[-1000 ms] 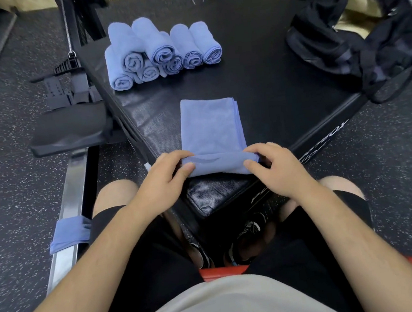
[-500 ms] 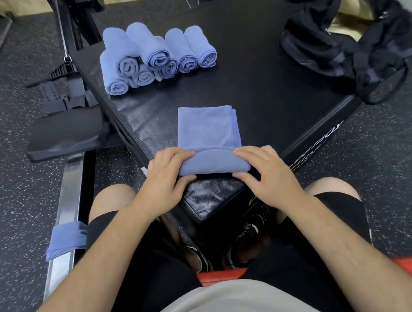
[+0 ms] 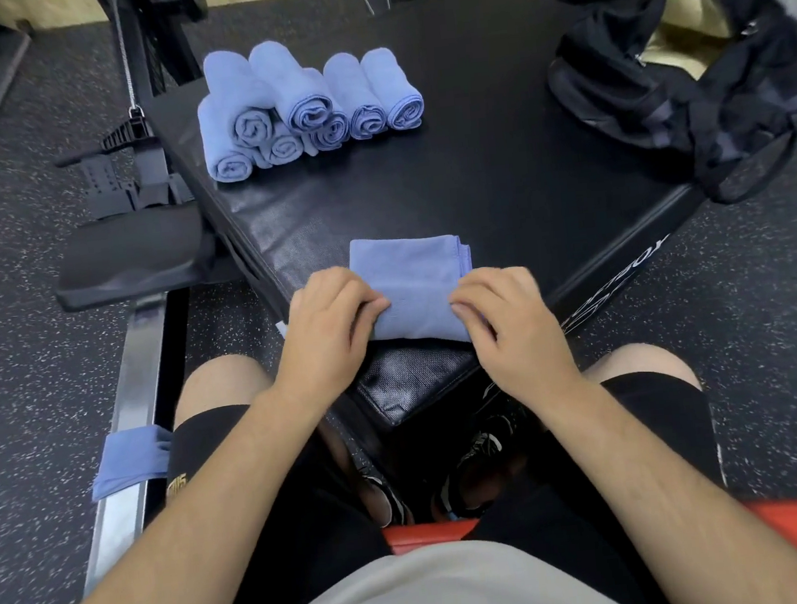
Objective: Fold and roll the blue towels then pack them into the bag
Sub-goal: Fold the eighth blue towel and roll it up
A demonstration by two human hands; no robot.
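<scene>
Sitting at the near corner of the black padded plyo box (image 3: 497, 185), with a folded blue towel (image 3: 408, 271) lying right on that corner, its near end rolled into a fat tube. Gripping the left end of the roll with the left hand (image 3: 328, 325) and the right end with the right hand (image 3: 510, 320), fingers bent snug round the cloth on both. Over by the far left edge, a pile of rolled blue towels (image 3: 305, 111), two layers, spiral ends facing this way. At the right corner, a black duffel bag (image 3: 649, 97), slumped and gaping open, pale lining showing, strap hanging off the edge. Down on the floor to the left, one more blue towel (image 3: 129, 461) draped over the rowing machine rail (image 3: 143, 355).
</scene>
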